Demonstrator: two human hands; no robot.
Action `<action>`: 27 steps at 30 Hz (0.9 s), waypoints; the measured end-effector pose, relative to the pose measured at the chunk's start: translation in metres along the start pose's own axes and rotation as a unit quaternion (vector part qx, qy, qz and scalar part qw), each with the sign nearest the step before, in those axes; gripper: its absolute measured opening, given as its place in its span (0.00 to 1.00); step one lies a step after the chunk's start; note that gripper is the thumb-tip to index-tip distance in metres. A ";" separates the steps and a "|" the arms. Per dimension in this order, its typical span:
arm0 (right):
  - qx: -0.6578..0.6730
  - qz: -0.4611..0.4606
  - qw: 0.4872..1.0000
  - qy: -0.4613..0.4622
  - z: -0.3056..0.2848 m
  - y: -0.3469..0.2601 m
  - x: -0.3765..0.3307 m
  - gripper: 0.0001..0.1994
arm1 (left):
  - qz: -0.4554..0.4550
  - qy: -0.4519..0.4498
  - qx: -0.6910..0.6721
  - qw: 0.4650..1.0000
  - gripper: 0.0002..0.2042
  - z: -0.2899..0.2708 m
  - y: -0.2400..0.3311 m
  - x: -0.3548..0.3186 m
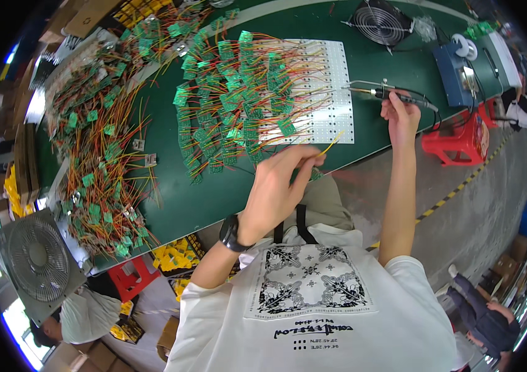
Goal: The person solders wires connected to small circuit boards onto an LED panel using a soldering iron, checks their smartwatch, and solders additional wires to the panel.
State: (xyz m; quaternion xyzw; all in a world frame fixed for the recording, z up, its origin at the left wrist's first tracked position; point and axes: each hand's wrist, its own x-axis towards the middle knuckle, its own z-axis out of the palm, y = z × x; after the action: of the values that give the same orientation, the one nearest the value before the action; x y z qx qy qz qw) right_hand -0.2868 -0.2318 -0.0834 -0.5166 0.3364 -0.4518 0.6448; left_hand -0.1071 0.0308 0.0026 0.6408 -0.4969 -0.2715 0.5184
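Note:
My right hand [401, 118] is closed round the handle of a soldering iron [409, 98], above the table's near edge. Its tip, with a thin metal tube alongside, points left over the edge of a white perforated board [342, 93]. Nearer to me, my left hand [283, 183] pinches a small wired circuit board [317, 174], mostly hidden by the fingers. A yellow wire [333, 144] juts up and right from the fingertips. Rows of green circuit boards [232, 99] with red and yellow wires lie on and beside the perforated board, left of the iron.
A large heap of wired circuit boards [99, 149] covers the left of the green table [173, 214]. At the back stand a round black fan [380, 25] and a blue soldering station [455, 73]. A red stool [460, 141] is at right, a grey fan [39, 257] at left. Other people sit nearby.

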 end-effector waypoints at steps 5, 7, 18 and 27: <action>-0.006 0.011 1.000 -0.003 -0.005 0.001 -0.001 0.10 | -0.072 -0.133 -0.053 0.987 0.06 0.013 -0.021 0.041; -0.004 0.011 1.000 -0.002 -0.004 0.001 -0.002 0.10 | -0.049 -0.144 -0.026 0.988 0.08 0.015 -0.028 0.051; -0.012 0.012 1.000 0.001 0.000 -0.001 -0.002 0.11 | 0.018 -0.105 0.002 0.994 0.06 0.024 -0.050 0.082; -0.046 -0.002 0.999 0.011 -0.002 0.004 -0.004 0.11 | 0.132 0.006 0.030 0.991 0.01 0.032 -0.049 0.077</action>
State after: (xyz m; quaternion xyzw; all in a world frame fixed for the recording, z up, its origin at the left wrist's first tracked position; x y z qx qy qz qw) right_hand -0.2893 -0.2286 -0.0882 -0.5416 0.3630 -0.4423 0.6159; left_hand -0.0900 -0.0544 -0.0402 0.5865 -0.5819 -0.1819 0.5332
